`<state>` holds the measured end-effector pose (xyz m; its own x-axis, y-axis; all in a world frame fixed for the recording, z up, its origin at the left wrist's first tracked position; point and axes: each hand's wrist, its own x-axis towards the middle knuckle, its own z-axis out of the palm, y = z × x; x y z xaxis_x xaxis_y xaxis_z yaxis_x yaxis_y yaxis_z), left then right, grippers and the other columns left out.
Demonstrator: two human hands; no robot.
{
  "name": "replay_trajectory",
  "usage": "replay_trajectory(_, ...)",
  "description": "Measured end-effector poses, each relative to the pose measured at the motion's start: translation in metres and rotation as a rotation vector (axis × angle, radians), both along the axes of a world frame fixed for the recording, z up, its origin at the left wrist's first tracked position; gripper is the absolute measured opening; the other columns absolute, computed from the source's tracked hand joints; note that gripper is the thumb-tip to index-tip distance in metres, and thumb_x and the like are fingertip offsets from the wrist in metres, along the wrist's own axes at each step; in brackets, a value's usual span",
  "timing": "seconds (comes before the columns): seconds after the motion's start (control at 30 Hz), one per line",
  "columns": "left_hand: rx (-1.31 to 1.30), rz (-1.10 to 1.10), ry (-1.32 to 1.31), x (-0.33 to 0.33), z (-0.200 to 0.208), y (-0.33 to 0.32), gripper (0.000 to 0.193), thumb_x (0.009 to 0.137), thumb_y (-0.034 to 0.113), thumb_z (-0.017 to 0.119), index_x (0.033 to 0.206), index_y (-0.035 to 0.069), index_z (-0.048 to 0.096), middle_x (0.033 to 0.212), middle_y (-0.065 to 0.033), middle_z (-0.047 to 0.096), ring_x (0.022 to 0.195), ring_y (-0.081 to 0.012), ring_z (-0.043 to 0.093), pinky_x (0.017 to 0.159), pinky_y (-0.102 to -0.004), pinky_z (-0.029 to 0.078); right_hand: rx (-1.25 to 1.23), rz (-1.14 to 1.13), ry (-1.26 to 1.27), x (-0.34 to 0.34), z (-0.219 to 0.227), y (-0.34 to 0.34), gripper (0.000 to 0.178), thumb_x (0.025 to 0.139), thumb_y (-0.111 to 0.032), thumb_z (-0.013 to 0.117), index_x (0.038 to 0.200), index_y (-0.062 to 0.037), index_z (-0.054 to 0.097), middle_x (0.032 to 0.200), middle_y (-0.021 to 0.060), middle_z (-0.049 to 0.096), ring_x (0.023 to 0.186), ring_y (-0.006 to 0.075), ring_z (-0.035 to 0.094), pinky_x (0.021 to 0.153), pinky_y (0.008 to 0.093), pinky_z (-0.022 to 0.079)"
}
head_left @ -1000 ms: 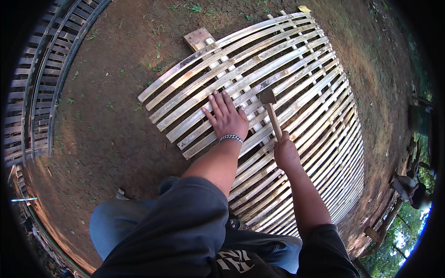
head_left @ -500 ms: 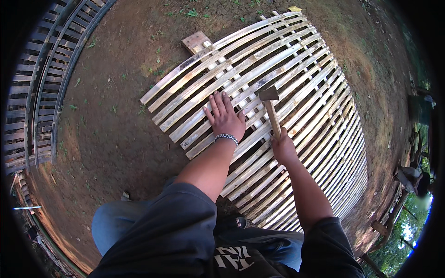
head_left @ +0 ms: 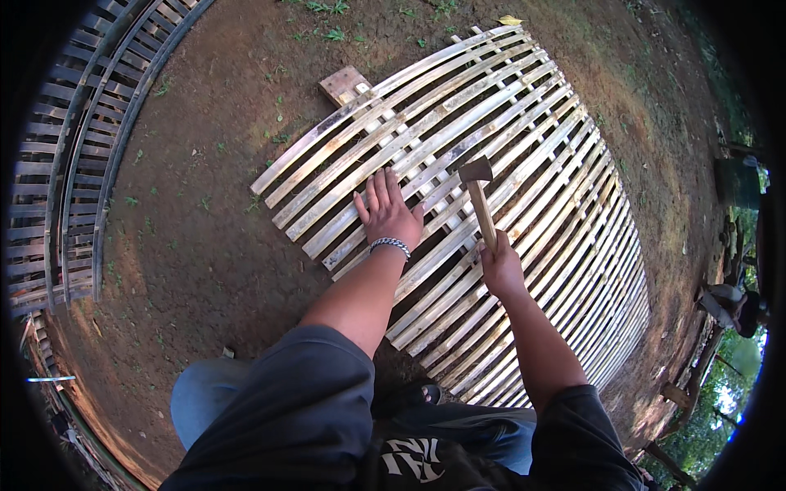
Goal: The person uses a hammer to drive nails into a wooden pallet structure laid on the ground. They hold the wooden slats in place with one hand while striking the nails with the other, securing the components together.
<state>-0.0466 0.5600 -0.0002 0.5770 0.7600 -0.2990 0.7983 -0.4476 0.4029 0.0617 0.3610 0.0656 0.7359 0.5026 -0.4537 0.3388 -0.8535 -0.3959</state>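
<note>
Hatchet (head_left: pixel 481 204) slants forward-left from the right hand (head_left: pixel 502 267), whose fingers wrap it; the left hand (head_left: pixel 391 219), fingers spread and empty, rests on slats (head_left: pixel 434 262).

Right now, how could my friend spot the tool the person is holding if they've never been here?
Find the big panel of pale slats on the brown ground. Over it, look for the person's right hand, closed around the tool. Its wooden handle is pale like the slats, but its broad, dark head sets it apart from them.
</note>
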Motion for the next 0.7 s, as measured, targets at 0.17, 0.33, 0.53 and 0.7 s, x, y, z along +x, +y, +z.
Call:
replay_trajectory(0.17, -0.045, 0.028, 0.062, 0.002, -0.001, 0.001, 0.100, 0.095, 0.049, 0.067, 0.167, 0.007, 0.012, 0.171, -0.0105, 0.018, 0.160, -0.0278, 0.011, 0.129, -0.0588, -0.001, 0.186, -0.066, -0.075, -0.026, 0.019, 0.009, 0.043, 0.106, -0.024, 0.056, 0.142, -0.0019, 0.045, 0.093, 0.0310, 0.070, 0.087, 0.0509, 0.070, 0.074, 0.0571, 0.054)
replay_trajectory(0.33, -0.063, 0.025, 0.056, 0.004, 0.003, 0.000, 0.097, 0.095, 0.049, 0.067, 0.167, 0.012, 0.015, 0.170, -0.0091, 0.019, 0.160, -0.0280, 0.012, 0.129, -0.0586, -0.001, -0.297, 0.114, 0.019, -0.036, 0.009, 0.011, 0.044, 0.105, -0.024, 0.053, 0.144, -0.0040, 0.043, 0.096, 0.0307, 0.072, 0.091, 0.0489, 0.071, 0.082, 0.0576, 0.056)
replay_trajectory(0.53, -0.061, 0.020, 0.057, 0.003, 0.001, 0.002, 0.095, 0.095, 0.049, 0.068, 0.168, 0.016, 0.017, 0.169, -0.0083, 0.020, 0.159, -0.0274, 0.014, 0.128, -0.0608, 0.003, -0.221, 0.181, -0.039, -0.018, 0.032, 0.022, 0.046, 0.104, -0.024, 0.059, 0.143, -0.0038, 0.044, 0.091, 0.0303, 0.071, 0.089, 0.0498, 0.070, 0.080, 0.0578, 0.055)
replay_trajectory(0.7, 0.013, 0.005, 0.027, 0.002, -0.005, 0.001, 0.095, 0.095, 0.047, 0.069, 0.167, 0.013, 0.018, 0.168, -0.0115, 0.022, 0.158, -0.0299, 0.015, 0.127, -0.0622, 0.005, 0.250, 0.107, -0.215, -0.020, 0.071, 0.048, 0.042, 0.103, -0.016, 0.060, 0.142, -0.0050, 0.047, 0.094, 0.0281, 0.072, 0.086, 0.0481, 0.071, 0.074, 0.0549, 0.057)
